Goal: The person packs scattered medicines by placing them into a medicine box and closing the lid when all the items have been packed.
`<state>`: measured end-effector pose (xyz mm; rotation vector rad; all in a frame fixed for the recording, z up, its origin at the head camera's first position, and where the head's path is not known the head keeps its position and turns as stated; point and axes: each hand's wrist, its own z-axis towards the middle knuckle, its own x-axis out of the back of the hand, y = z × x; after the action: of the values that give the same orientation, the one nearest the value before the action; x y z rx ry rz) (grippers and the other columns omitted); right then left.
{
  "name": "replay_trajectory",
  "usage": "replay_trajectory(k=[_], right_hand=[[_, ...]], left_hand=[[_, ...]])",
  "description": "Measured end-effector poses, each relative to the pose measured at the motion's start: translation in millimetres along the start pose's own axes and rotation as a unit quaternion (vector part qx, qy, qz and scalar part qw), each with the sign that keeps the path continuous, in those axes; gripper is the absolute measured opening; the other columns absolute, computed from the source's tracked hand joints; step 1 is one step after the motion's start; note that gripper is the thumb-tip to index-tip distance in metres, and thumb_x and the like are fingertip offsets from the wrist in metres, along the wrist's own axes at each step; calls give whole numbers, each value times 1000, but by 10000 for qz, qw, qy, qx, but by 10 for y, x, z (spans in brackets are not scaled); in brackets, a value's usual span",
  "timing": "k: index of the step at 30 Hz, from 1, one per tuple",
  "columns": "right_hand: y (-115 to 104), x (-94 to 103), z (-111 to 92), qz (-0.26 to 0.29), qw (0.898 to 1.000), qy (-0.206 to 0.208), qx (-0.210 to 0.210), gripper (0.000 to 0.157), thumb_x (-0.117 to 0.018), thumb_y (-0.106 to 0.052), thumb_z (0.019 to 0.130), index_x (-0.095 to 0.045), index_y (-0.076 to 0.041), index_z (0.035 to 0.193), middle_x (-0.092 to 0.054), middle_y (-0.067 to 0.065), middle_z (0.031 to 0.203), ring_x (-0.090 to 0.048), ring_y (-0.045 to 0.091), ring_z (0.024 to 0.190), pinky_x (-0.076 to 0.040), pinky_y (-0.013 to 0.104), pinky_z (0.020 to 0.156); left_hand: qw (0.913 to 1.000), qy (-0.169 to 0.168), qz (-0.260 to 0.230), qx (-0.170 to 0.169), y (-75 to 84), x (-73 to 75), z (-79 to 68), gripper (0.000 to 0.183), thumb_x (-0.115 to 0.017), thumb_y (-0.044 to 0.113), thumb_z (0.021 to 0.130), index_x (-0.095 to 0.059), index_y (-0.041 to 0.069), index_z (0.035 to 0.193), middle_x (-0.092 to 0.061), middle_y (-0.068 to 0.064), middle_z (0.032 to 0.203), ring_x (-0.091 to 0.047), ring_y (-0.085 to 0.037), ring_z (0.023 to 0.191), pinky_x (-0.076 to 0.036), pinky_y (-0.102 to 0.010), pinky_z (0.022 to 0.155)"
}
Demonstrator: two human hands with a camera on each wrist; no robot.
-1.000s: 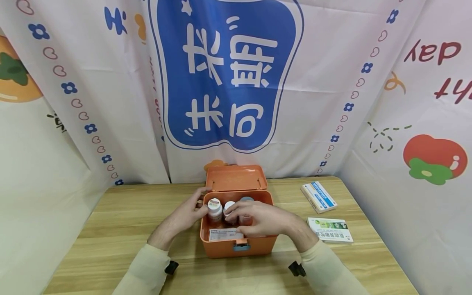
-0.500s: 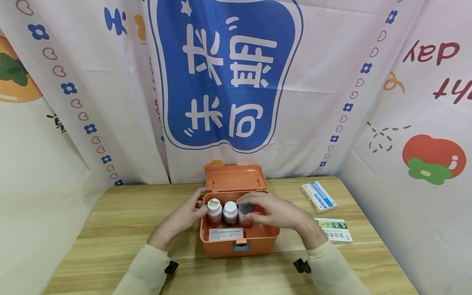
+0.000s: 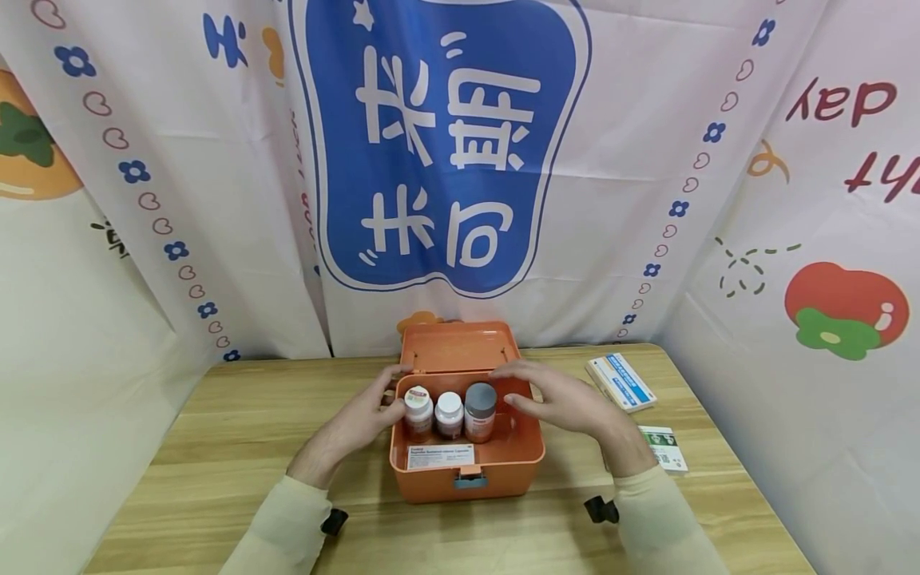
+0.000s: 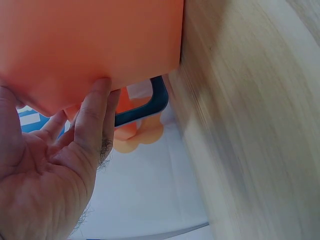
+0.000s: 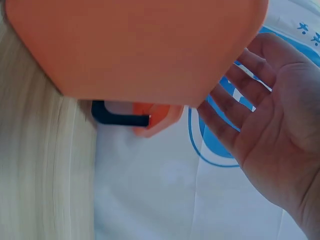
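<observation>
Found the orange box (image 3: 506,477) in the middle of the table (image 3: 251,431), with its lid (image 3: 460,347) tipped back. Saw inside, upright in one row, the left bottle (image 3: 418,418), the middle bottle (image 3: 450,418) and the grey-capped bottle (image 3: 480,417), with the packet (image 3: 440,458) in front of them. Noticed the left hand (image 3: 362,419) at the rear left corner, holding the box there, with thumb at the rim and fingers (image 4: 96,107) against the outer wall, near the dark handle (image 4: 158,97). Saw the right hand (image 3: 564,399) arched above the right rim, wide, with fingers (image 5: 231,106) stretched and thumb well apart from them, just beside the grey-capped bottle. Could not tell for sure of contact with the rim. Saw both forearms slanting inward from the sleeves (image 3: 664,519), the right one partly hiding the green carton (image 3: 668,455). Noticed farther back the blue carton (image 3: 621,383), and behind everything the printed curtain (image 3: 611,200).
</observation>
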<state>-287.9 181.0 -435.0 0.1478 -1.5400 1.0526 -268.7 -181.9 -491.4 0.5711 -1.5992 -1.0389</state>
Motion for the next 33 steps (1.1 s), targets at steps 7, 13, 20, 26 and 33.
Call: replay_trajectory(k=[7,13,20,26,33], right_hand=[[137,59,-56,-206,9991,237,-268,41,-61,-38,107,-60,-29,147,-59,-7,154,-53,21,149,-43,50,125],[262,85,-75,-284,9977,479,-391,41,-62,-33,107,-62,-25,147,-63,-7,151,-57,21,145,-47,52,122],[424,102,-110,-396,9940,691,-749,42,-64,-33,106,-62,-24,147,-65,-4,148,-62,24,138,-51,53,117],[563,103,-128,-504,9855,939,-1321,39,-63,-35,106,-64,-22,143,-68,1,144,-65,29,134,-52,55,114],[733,93,-151,-711,9767,1143,-1670,43,-61,-34,107,-62,-14,144,-67,8,146,-64,34,135,-51,57,113]], left_hand=[[10000,-3,-1,-35,5,-2,-5,63,-54,13,100,-34,18,160,-56,-21,145,-65,-30,122,-57,-39,100],[10000,-21,4,-47,-15,3,2,62,-54,13,101,-35,18,159,-56,-21,145,-65,-30,122,-57,-39,100],[9999,-27,-19,-111,-13,6,2,62,-54,12,100,-35,17,159,-56,-22,144,-65,-30,121,-57,-38,99],[9999,-32,-77,-79,-9,5,1,63,-54,12,100,-33,16,160,-56,-21,145,-64,-31,123,-57,-39,100],[9999,-38,-86,-84,-22,1,5,63,-54,11,101,-33,16,160,-56,-21,145,-65,-30,123,-57,-40,101]])
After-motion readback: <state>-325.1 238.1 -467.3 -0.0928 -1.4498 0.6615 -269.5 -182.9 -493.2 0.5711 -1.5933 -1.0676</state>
